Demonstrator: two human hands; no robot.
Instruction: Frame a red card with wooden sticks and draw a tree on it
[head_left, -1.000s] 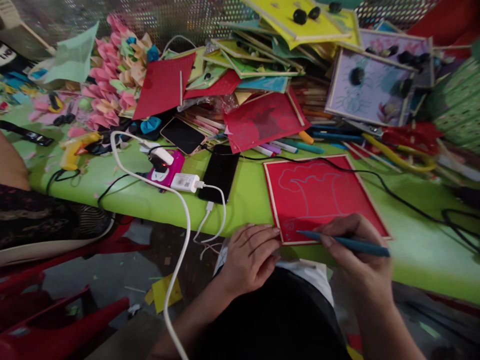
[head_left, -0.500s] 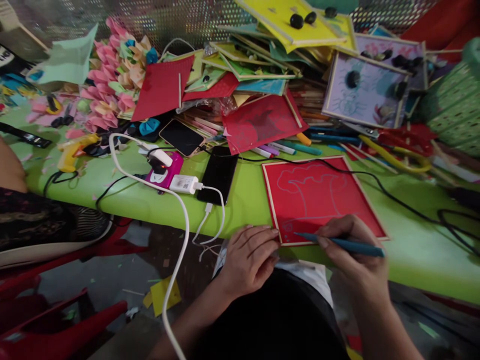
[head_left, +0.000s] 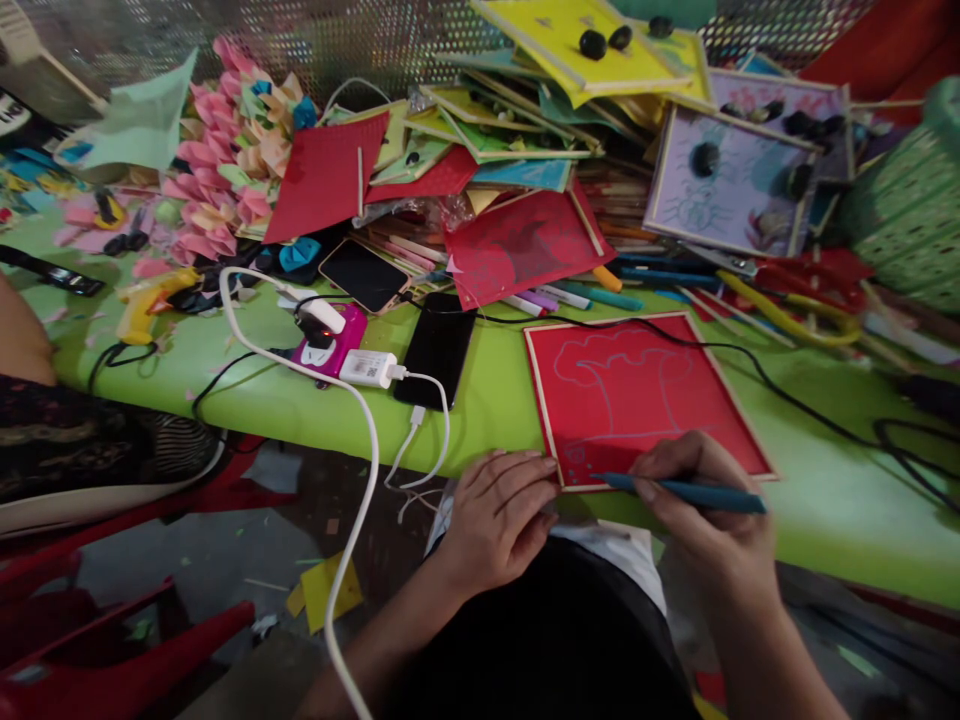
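Note:
A blue pen (head_left: 690, 494) is pinched between the thumb and fingers of my right hand (head_left: 712, 510). Its tip points left, at the lower part of a red sheet (head_left: 637, 390) edged with thin pale sticks. Light outline lines on that sheet form a cloud-like top, two curved sides and a base line, with small marks at lower left. My left hand (head_left: 502, 515) lies at the sheet's lower left corner, fingers stretched out side by side and fingertips touching the frame's edge. Its thumb is lower, near the table's front edge.
Left of the sheet lie a black phone (head_left: 439, 350), a second phone (head_left: 365, 273) and a purple power strip (head_left: 330, 340) with white cables. A black cable crosses the sheet's top edge. Behind are piled framed cards (head_left: 517, 135), scissors (head_left: 795, 310), a green basket (head_left: 911, 210) and a yellow glue gun (head_left: 154, 300).
My right hand has shifted the pen tip slightly right and down on the red sheet, and small marks show left of the tip. My left hand stays in place.

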